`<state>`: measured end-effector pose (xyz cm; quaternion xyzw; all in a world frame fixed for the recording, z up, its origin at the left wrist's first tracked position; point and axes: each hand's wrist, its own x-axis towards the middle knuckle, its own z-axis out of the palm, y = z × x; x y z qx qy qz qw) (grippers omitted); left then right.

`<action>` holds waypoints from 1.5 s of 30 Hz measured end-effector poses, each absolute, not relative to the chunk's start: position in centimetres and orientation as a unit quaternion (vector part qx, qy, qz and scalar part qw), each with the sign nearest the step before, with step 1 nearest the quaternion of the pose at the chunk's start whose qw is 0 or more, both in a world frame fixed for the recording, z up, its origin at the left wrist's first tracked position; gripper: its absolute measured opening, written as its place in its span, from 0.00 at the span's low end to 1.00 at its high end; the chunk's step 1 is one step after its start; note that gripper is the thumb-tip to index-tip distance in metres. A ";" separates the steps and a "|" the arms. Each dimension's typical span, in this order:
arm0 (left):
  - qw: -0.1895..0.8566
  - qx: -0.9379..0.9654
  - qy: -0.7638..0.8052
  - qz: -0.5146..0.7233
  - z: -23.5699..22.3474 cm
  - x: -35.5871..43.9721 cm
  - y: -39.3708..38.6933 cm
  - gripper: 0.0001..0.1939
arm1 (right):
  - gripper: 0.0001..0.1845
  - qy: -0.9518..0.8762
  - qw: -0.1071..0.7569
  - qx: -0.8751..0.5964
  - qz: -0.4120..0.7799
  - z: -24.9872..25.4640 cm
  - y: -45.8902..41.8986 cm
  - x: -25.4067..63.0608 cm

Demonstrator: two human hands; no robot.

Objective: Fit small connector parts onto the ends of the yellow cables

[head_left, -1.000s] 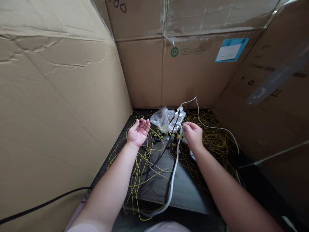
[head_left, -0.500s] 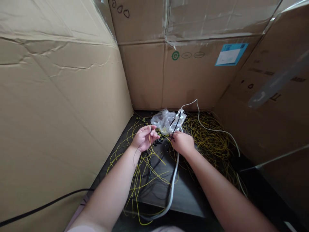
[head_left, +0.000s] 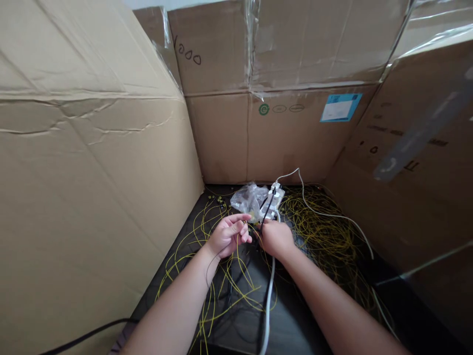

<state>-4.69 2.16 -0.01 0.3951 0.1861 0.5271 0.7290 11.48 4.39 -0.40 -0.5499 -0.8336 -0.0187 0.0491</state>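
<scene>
My left hand (head_left: pixel 229 237) is closed in a pinch on a thin yellow wire (head_left: pixel 237 251), which trails down from the fingers; a thin dark strand hangs by the wrist. Just to its right is my right hand (head_left: pixel 276 240), back upward, its fingertips close together and partly hidden, so what they hold cannot be made out. The fingertips of both hands are close to each other. Loose yellow wires (head_left: pixel 246 296) spread over the dark tabletop (head_left: pixel 236 328) below my left hand. Small yellow pieces (head_left: pixel 220 200) lie scattered beyond it.
A crumpled clear plastic bag (head_left: pixel 248 198) lies beside a white power strip (head_left: pixel 275 197) with black and white cables (head_left: pixel 271 301). A large tangle of yellow wire (head_left: pixel 325 224) is at the right. Tall cardboard boxes (head_left: pixel 221 143) wall in the left, back and right.
My right hand has moved left and nearer my left hand. My left hand has turned from palm-up and shifted right, its fingers now pinching the wire. The view has tilted up.
</scene>
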 end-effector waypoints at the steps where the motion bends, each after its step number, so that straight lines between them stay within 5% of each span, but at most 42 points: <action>1: 0.727 0.396 0.183 0.531 0.0 -4.7 2.2 0.16 | 0.19 -0.835 0.049 -0.547 -0.017 -0.4 4.4 11.5; 14: 0.725 0.383 0.167 0.548 -0.6 -4.8 2.5 0.09 | 0.12 -0.844 0.026 -0.536 -0.021 -0.7 4.5 11.6; 25: 0.711 0.378 0.226 0.548 -0.3 -4.8 2.4 0.13 | 0.10 -0.829 0.056 -0.555 -0.033 -1.5 4.6 11.8; 34: 0.684 0.387 0.291 0.546 -0.1 -4.9 2.7 0.13 | 0.13 -0.732 0.248 -0.627 -0.092 -0.8 5.0 12.5; 39: 0.633 0.391 0.347 0.572 -0.4 -4.7 2.9 0.15 | 0.14 -0.720 0.452 -0.518 -0.096 -0.9 5.1 13.1; 45: 0.577 0.411 0.388 0.590 -1.1 -4.2 3.1 0.17 | 0.11 -0.742 0.522 -0.417 -0.048 -0.8 4.2 12.7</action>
